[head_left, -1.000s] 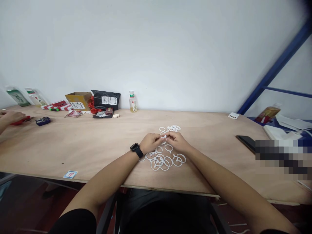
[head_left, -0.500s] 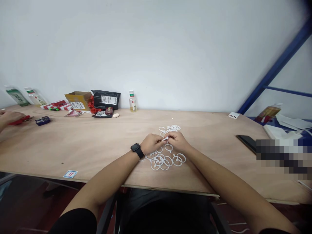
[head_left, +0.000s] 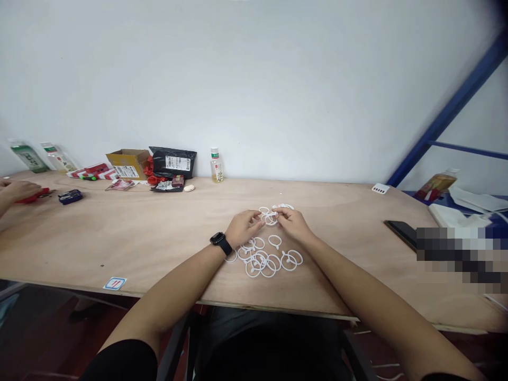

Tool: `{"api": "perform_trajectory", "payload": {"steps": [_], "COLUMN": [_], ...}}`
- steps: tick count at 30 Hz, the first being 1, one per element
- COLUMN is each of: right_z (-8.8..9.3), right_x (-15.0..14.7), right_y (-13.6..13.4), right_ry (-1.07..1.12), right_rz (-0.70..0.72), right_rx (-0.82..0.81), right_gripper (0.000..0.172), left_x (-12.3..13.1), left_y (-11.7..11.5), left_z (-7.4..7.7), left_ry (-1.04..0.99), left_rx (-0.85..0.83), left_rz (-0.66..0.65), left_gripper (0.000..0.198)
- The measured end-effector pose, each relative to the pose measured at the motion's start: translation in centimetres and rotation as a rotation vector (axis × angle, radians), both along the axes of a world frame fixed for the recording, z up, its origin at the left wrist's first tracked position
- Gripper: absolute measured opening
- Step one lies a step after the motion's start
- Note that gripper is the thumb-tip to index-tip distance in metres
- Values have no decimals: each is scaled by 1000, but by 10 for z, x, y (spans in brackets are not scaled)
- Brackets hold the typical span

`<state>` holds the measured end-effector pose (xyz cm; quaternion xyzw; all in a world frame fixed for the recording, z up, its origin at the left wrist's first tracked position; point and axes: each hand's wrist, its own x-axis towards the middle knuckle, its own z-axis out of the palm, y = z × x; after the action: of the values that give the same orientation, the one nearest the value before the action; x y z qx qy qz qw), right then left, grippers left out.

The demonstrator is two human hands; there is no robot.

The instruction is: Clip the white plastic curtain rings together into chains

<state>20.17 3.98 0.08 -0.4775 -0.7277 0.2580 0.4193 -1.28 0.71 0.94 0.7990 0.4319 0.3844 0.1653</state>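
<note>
My left hand (head_left: 243, 227), with a black watch on the wrist, hovers at the left of the far pile of white plastic rings (head_left: 269, 218). Its thumb and fingertips are apart, with nothing visible between them. Across from it, my right hand (head_left: 293, 223) pinches a white ring with a small eyelet (head_left: 274, 214) between thumb and fingers, over that same pile. The fingers hide part of the held ring. Nearer to me lies a second group of white rings (head_left: 265, 264), several of them overlapping. One single ring (head_left: 274, 242) rests between the two groups.
Along the wall stand a drink bottle (head_left: 216, 166), a black parcel bag (head_left: 173, 161) and a yellow cardboard box (head_left: 127, 164). Another person's hand (head_left: 19, 189) works at the far left beside a blue container (head_left: 70, 196). A dark phone (head_left: 400, 234) lies at the right.
My hands have separated and shifted slightly away from me. The left fingers have opened off the ring, and the right hand has carried it over the far pile.
</note>
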Motion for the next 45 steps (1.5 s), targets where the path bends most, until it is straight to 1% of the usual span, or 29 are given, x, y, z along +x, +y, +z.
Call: {"api": "perform_trajectory", "payload": {"steps": [1,3,4,5,6,7,10,11,12,14,18,21,23,26,28,33,35,38,41,45], "right_z": [-1,1,3,6,9,12,19,20,20,20,16,14,13,12,12,13,15,16,14,6], "right_x": [3,11,14,17,20,22,24,23,22,19,13,9,7,4,2,-4,-6,-10,-13,-17], "right_y": [4,9,9,8,6,4,-7,-9,-12,-14,-14,-16,-18,-21,-22,-24,-25,-27,-27,-26], "right_ry": [-16,-69,-97,-129,-164,-199,-327,-368,-404,-456,-453,-365,-280,-157,-130,-182,-191,-206,-178,-101], "right_rz": [-51,-144,-160,-135,-66,40,428,516,570,605,592,539,507,506,494,351,331,315,275,226], "right_rx": [18,108,153,177,173,145,3,-36,-65,-94,-48,-29,-71,-140,-137,23,81,122,106,27], "right_gripper": [35,36,35,33,32,32,38,39,40,40,27,16,11,16,18,24,21,18,17,10], "left_x": [-1,-1,-1,-1,-1,0,-1,-1,-1,-2,-2,-2,-1,-1,-1,1,2,3,2,3], "left_y": [1,1,1,1,1,1,1,2,2,3,3,3,2,2,1,-2,-3,-3,-2,-2], "left_z": [0,-1,-1,-2,-2,-2,-3,-4,-4,-5,-6,-7,-6,-4,-2,2,3,2,1,0], "left_ry": [12,39,51,63,74,83,97,98,98,97,115,139,148,138,129,150,161,178,195,219], "left_rx": [3,12,18,25,32,38,50,50,48,46,61,81,97,105,88,78,89,104,120,141], "left_rz": [13,10,2,-8,-16,-22,-18,-15,-13,-23,-101,-146,-165,-175,-175,-160,-165,-168,-177,-206], "left_gripper": [39,37,35,34,33,32,29,28,27,27,22,24,28,21,19,25,28,31,29,26]}}
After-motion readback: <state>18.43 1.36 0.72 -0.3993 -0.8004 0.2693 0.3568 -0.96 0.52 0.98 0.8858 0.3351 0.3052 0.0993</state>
